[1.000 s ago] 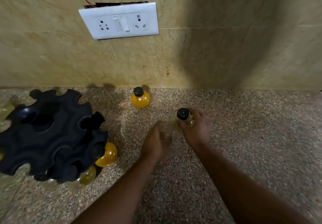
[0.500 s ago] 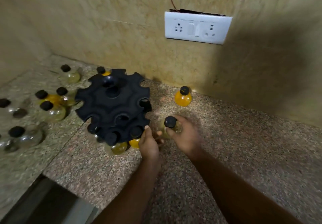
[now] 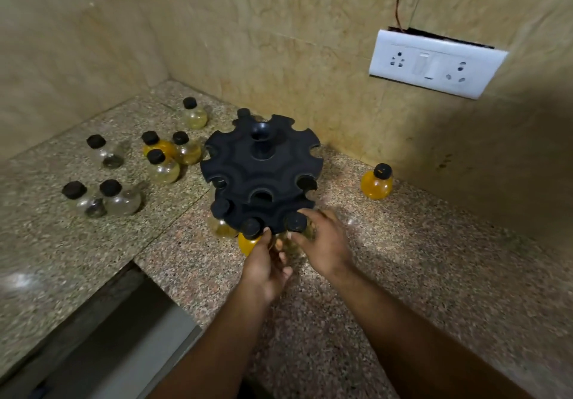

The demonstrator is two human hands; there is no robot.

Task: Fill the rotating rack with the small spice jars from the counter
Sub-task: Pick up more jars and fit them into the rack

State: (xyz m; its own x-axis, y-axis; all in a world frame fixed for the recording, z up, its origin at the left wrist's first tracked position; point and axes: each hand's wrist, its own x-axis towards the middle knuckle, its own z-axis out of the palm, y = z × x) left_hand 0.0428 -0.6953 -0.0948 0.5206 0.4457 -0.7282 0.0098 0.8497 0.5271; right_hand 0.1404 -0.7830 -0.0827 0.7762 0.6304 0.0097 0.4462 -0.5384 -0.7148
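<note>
The black rotating rack [image 3: 263,169] stands on the granite counter [image 3: 418,274] near the back wall. Its lower tier holds a pale jar [image 3: 220,225] and an orange jar [image 3: 248,240] at the front. My right hand [image 3: 322,243] grips a clear jar with a black cap [image 3: 296,221] at a front slot of the lower tier. My left hand [image 3: 266,262] touches the underside of that jar, right beside the orange one. One orange jar [image 3: 376,183] stands alone to the right of the rack. Several loose jars [image 3: 161,162] stand to the left.
A white socket plate [image 3: 434,63] with a red wire above it is on the back wall. The side wall closes the corner at the left. At the lower left the counter ends in a cut-out with a grey ledge [image 3: 124,346].
My right hand has carried the clear jar leftward from the open counter to the rack's lower front slot. My left hand has moved along beside it. The view has swung left.
</note>
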